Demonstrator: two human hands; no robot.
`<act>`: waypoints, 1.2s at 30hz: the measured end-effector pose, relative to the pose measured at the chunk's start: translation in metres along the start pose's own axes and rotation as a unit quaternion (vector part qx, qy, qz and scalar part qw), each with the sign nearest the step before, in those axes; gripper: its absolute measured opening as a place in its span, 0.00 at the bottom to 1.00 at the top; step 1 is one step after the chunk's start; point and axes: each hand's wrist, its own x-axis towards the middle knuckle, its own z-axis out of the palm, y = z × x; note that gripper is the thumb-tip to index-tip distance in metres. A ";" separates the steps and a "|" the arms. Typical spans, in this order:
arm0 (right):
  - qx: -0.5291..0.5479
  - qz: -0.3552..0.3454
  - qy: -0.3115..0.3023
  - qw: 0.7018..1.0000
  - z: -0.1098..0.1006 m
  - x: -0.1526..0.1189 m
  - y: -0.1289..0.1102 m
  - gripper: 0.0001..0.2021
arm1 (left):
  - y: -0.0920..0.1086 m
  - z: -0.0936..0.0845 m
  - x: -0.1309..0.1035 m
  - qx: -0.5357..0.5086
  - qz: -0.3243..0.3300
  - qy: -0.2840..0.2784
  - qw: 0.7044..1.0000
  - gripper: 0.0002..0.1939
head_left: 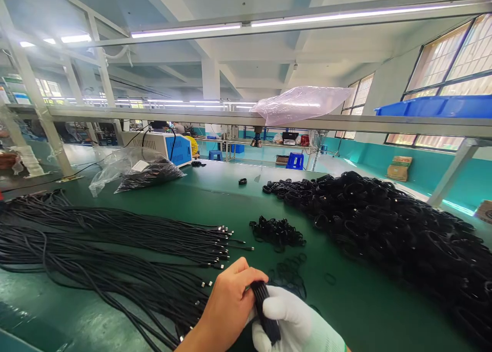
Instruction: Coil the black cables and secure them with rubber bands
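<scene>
Between my two hands is a coiled black cable (265,311), at the bottom centre. My left hand (232,298), bare, pinches its upper left side with thumb and finger. Around its right and lower side my right hand (292,318), in a white glove, is closed. To the left, long straight black cables (154,229) with small metal-tipped plugs lie in two bundles on the green table (215,193). Just beyond my hands sits a small heap of black bands (277,232), with a few more loose bands (290,275) nearer.
A large pile of coiled black cables (376,224) covers the right side. One small coil (242,181) lies at the back centre. Further left are a clear plastic bag with black items (149,172) and a blue-and-white machine (179,148). A metal shelf rail (215,115) crosses above.
</scene>
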 end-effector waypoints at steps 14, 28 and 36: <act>0.089 0.005 0.006 0.996 0.000 0.010 -0.007 0.24 | -0.001 -0.040 0.026 -0.081 -0.032 -0.141 0.986 0.18; -0.184 -0.039 0.139 0.972 0.015 0.006 -0.008 0.28 | -0.011 -0.020 0.025 -0.071 -0.128 -0.150 0.978 0.14; -0.129 -0.015 0.076 0.989 0.011 0.000 -0.015 0.29 | -0.011 -0.022 0.016 -0.092 -0.094 -0.114 0.985 0.17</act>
